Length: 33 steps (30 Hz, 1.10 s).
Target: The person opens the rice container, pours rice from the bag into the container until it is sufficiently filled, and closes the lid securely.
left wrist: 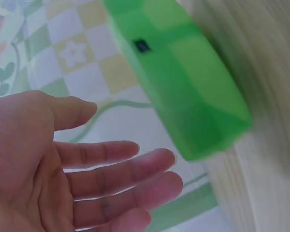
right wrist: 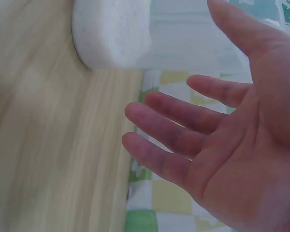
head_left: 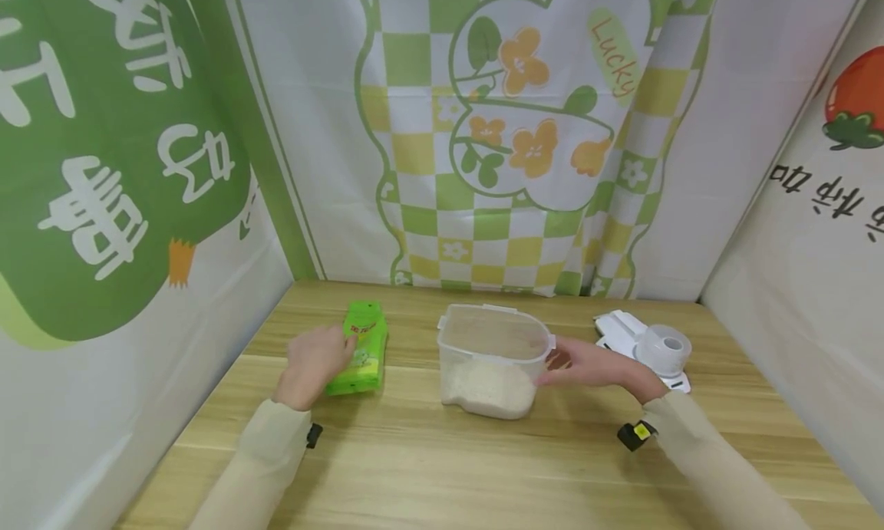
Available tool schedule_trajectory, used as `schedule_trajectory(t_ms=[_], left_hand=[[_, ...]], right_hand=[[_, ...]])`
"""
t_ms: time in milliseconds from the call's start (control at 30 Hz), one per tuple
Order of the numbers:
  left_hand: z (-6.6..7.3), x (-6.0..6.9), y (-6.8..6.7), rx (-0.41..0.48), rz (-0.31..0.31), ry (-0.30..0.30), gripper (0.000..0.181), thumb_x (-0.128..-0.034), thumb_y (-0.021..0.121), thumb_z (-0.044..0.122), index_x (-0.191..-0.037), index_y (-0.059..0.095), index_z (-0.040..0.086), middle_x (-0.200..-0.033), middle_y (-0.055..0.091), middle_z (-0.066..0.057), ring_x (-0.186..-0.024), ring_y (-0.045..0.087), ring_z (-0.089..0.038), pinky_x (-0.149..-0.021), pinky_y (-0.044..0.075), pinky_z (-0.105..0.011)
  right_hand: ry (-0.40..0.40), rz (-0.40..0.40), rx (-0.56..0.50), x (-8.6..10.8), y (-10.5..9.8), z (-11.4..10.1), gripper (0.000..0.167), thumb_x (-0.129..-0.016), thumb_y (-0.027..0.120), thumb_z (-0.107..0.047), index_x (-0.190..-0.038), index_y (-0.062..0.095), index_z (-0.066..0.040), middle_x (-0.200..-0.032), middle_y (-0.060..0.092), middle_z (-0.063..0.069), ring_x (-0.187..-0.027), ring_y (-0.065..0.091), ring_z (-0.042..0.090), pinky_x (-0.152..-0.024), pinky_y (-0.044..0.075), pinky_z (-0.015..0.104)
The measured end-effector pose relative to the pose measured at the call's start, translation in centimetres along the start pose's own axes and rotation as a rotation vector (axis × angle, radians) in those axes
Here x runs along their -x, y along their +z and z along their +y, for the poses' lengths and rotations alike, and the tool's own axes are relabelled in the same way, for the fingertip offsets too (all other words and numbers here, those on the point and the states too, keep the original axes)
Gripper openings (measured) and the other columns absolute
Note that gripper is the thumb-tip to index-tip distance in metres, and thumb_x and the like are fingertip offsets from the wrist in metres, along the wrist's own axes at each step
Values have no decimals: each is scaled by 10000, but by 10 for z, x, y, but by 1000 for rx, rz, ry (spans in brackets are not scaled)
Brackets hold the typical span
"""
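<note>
A bright green plastic packet (head_left: 371,350) lies on the table left of centre. My left hand (head_left: 314,365) hovers at its left side; in the left wrist view the fingers (left wrist: 130,171) are spread and apart from the packet (left wrist: 188,82). To the right stands a clear lidless plastic container (head_left: 459,344), partly filled with white, fine-grained contents (head_left: 486,384) that look like rice. My right hand (head_left: 597,365) is at the container's right side, palm towards it. Its fingers (right wrist: 171,137) are extended and grip nothing; whether the thumb touches the wall cannot be told.
A white flat device (head_left: 618,330) with a clear round cup (head_left: 663,351) on it sits behind the right hand. The wooden table (head_left: 414,476) ends at a printed curtain (head_left: 414,246) at the back, with hanging cloths on both sides.
</note>
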<state>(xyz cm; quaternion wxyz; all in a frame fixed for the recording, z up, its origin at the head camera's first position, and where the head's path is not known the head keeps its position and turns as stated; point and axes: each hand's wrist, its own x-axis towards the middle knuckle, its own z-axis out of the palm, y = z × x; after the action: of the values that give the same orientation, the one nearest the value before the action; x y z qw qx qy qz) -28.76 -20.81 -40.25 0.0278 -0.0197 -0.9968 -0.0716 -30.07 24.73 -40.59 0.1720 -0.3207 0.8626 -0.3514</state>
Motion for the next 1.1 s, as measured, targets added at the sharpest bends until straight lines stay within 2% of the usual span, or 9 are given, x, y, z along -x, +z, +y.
schedule_trajectory(t_ms=[100,200,300,367,467,600,733,933,1100], left_hand=[[10,2,-4,-15,36,55,448,-1022,427,389,-711,570,100,-559,418,3,-491,405,-144,-412,328,-299],[18,2,-4,30,62,172,393,-1024,448,377,-927,647,52,-580,488,-22,-492,446,-152,-412,352,-296],[25,-1,0,133,63,324,358,-1024,474,372,-1106,633,62,-718,635,-27,-579,555,-118,-496,450,-293],[29,-3,2,237,25,405,355,-1023,490,378,-1176,607,80,-857,700,-34,-680,623,-105,-597,516,-293],[34,-4,5,370,-20,471,409,-1011,515,406,-1285,551,106,-1071,708,-64,-889,679,-137,-763,565,-330],[43,-5,8,526,-64,507,508,-986,565,402,-1387,465,107,-1241,647,-121,-1069,662,-226,-868,564,-384],[54,-4,12,649,-113,533,620,-952,624,405,-1446,390,112,-1355,566,-140,-1168,616,-280,-930,542,-410],[70,-6,22,727,-146,493,794,-882,714,421,-1507,297,164,-1477,451,-166,-1268,544,-315,-1024,484,-479],[77,-11,31,771,-159,469,918,-857,748,395,-1551,193,162,-1538,362,-173,-1332,484,-338,-1072,442,-497]], right_hand=[[4,10,64,5,-9,0,557,-952,647,-318,-1411,458,-67,-1245,638,150,-1139,625,323,-924,533,403],[31,50,106,11,-17,0,555,-975,607,-344,-1435,442,-81,-1266,633,157,-1155,620,322,-947,521,461],[87,105,136,18,-24,0,565,-975,593,-389,-1432,453,-88,-1271,633,155,-1161,615,309,-938,526,451],[108,135,159,23,-29,-1,554,-977,586,-398,-1415,471,-78,-1270,633,152,-1161,611,307,-922,533,436],[116,170,202,29,-36,1,526,-981,579,-396,-1390,497,-76,-1254,648,145,-1143,624,304,-912,537,438],[125,206,250,35,-43,8,508,-986,571,-395,-1375,513,-75,-1239,661,139,-1131,632,302,-916,531,461],[134,231,273,40,-49,14,496,-992,563,-384,-1362,516,-58,-1251,647,173,-1139,625,329,-897,532,459],[122,270,274,46,-53,20,478,-994,570,-331,-1345,522,-11,-1275,618,204,-1139,618,339,-913,534,456],[159,304,289,52,-57,22,489,-994,564,-357,-1344,528,-18,-1311,596,210,-1154,605,344,-911,532,467]])
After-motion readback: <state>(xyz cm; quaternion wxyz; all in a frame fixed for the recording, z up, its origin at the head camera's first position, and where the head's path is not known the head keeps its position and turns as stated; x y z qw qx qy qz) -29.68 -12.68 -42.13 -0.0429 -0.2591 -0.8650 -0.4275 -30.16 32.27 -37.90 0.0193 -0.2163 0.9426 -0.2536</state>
